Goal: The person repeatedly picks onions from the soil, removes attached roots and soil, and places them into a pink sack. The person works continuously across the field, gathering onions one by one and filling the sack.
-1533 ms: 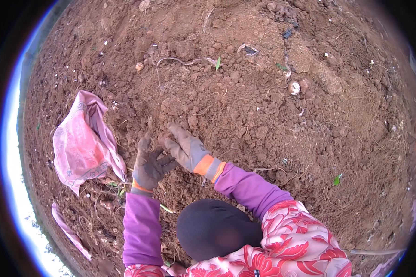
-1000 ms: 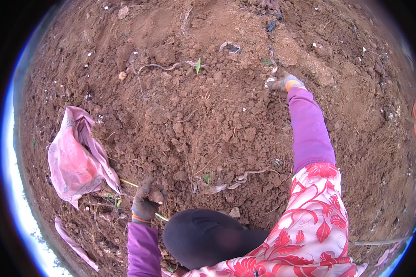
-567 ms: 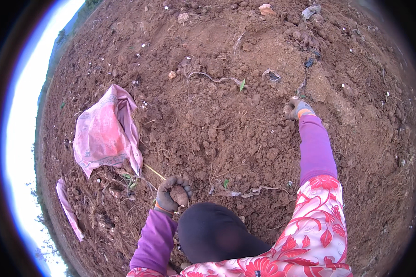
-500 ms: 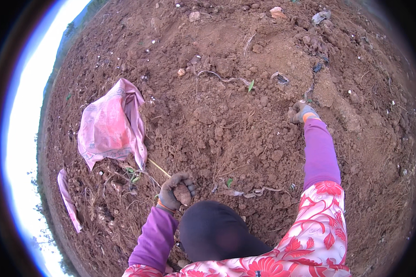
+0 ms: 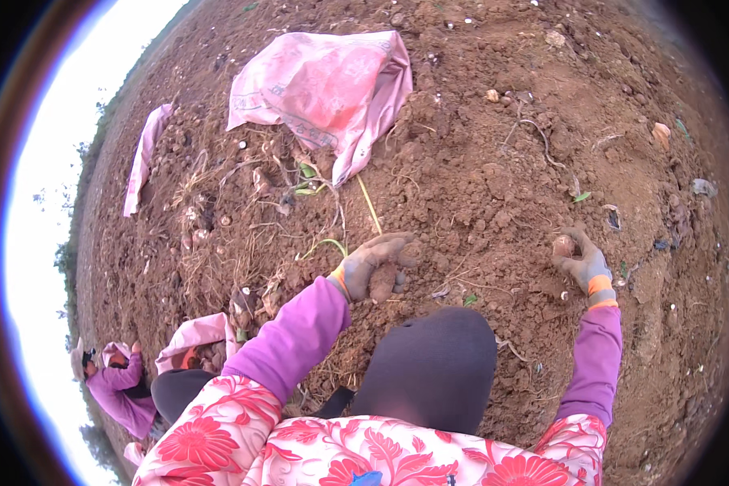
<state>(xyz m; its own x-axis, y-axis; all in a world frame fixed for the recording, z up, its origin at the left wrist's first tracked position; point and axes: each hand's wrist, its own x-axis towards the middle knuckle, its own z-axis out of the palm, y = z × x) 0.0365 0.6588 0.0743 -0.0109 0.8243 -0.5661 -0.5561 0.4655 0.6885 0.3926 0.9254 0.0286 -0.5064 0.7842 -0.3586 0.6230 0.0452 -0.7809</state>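
Note:
My left hand (image 5: 374, 261), in a soil-stained glove with an orange cuff, curls round a brown tuber-like lump (image 5: 381, 283). It hovers over the dug brown soil just ahead of my knee. My right hand (image 5: 585, 263), gloved the same way, pinches a small round, light brown lump (image 5: 562, 246) between thumb and fingers at the right. Soil coats both lumps, so their exact kind cannot be told. A pale yellow-green stalk (image 5: 370, 205) runs from beside my left hand toward a pink sack (image 5: 316, 85) lying on the ground.
An open pink sack (image 5: 204, 334) with brown lumps inside stands at lower left. Beyond it a person in a purple top (image 5: 123, 393) crouches. A pink strip (image 5: 147, 158), dry roots (image 5: 219, 235) and a dark plastic scrap (image 5: 613, 217) lie on the soil.
My view has turned left, bringing the co-worker and second sack into sight. My right hand has lifted from the soil and come nearer with the light brown lump. The left still holds its lump.

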